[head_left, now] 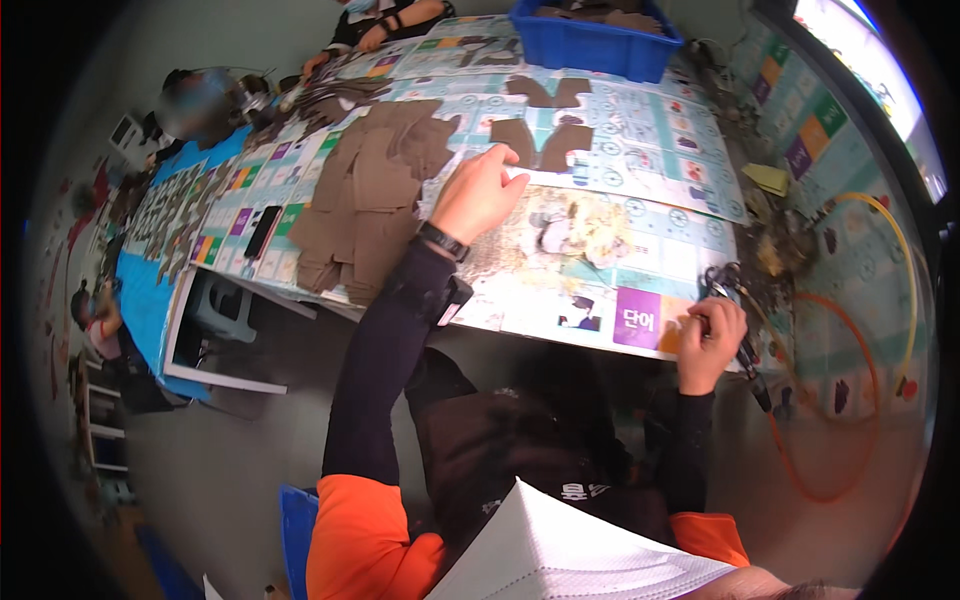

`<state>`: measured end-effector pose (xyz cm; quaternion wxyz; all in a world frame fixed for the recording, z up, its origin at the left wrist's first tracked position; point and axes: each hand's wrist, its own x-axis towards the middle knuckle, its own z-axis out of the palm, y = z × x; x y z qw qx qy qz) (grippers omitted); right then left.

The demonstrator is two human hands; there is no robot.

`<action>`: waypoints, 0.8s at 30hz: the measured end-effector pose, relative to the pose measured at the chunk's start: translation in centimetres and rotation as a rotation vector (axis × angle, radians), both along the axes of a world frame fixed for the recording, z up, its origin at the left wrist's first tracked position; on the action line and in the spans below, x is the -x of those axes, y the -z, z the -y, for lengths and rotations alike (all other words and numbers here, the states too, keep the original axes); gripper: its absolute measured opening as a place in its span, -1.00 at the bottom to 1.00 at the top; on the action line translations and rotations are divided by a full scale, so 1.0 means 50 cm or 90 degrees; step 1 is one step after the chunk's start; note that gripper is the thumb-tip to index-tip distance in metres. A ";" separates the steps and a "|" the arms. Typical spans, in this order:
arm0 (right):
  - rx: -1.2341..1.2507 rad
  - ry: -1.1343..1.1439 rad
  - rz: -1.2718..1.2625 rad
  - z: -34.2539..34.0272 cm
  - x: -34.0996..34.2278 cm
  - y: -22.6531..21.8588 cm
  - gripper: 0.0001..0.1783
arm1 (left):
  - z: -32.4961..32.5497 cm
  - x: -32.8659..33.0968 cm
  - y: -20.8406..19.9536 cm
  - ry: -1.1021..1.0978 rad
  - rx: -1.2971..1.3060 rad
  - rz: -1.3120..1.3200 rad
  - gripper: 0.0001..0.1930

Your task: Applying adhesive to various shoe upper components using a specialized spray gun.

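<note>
Worktable, light-coloured, topped with printed sheets, stained near the front edge.
On it:
- 1 large overlapping pile of brown cut pieces, left of centre.
- 1 heap of brown strips, beyond the pile.
- Loose brown cut-outs, spread flat, centre.
- 1 blue plastic bin, far side.
- 1 black smartphone, left of the pile.

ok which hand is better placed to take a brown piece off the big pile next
Likely the left hand: it is over the table, just beside the brown pile. The right hand is farther off, at the table's near right edge, by a black tool with an orange hose.
</note>
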<state>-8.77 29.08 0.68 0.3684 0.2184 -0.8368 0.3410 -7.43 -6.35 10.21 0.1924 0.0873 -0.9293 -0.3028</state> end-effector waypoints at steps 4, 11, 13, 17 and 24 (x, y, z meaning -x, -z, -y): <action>0.018 0.006 0.012 -0.008 0.001 -0.021 -0.84 | 0.101 -0.071 -0.050 -0.098 0.086 -0.054 -0.70; 0.002 0.032 0.003 0.009 0.010 -0.004 -0.84 | 0.383 -0.102 -0.104 -0.214 0.334 0.157 -0.46; 0.003 0.031 0.011 0.007 0.011 0.003 -0.85 | 0.407 -0.087 -0.107 -0.110 0.424 0.188 -0.35; -0.001 0.019 0.022 0.004 0.011 0.009 -0.86 | 0.411 -0.037 -0.126 -0.075 0.329 0.363 -0.27; -0.012 0.023 0.003 0.007 0.011 0.006 -0.88 | 0.423 -0.029 -0.102 -0.086 0.381 0.320 -0.34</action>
